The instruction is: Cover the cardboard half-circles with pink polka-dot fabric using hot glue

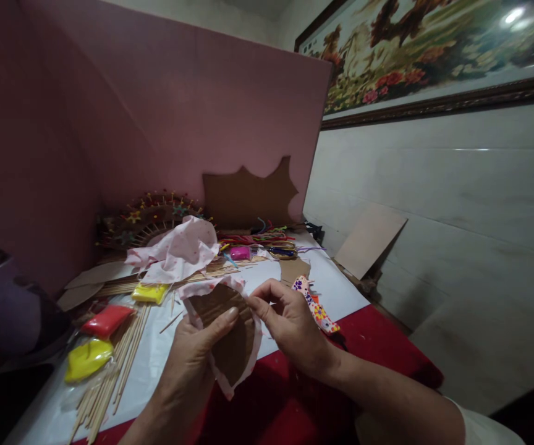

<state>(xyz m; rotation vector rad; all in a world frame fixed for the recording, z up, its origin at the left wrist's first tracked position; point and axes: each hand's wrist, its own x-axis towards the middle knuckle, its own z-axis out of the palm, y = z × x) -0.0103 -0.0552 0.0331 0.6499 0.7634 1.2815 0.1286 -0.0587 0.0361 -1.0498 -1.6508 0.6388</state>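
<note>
My left hand (197, 346) grips a brown cardboard piece (232, 349) by its left side, the thumb lying across its face. Pale pink patterned fabric (254, 355) is folded over the rim of the cardboard all around. At the upper right edge, my right hand (290, 324) pinches the fabric border between thumb and forefinger. The piece is held tilted above the front of the table, its brown side toward me. Just beyond my right hand lies a flower-patterned handled tool (316, 306), whose kind I cannot make out.
Thin wooden sticks (128, 346) and yellow (88, 358) and red (109, 320) packets lie left. Crumpled pink fabric (183, 250), colourful stems (267, 235) and a cut cardboard sheet (248, 194) are behind. White paper (341, 284) partly covers the red tablecloth (387, 346).
</note>
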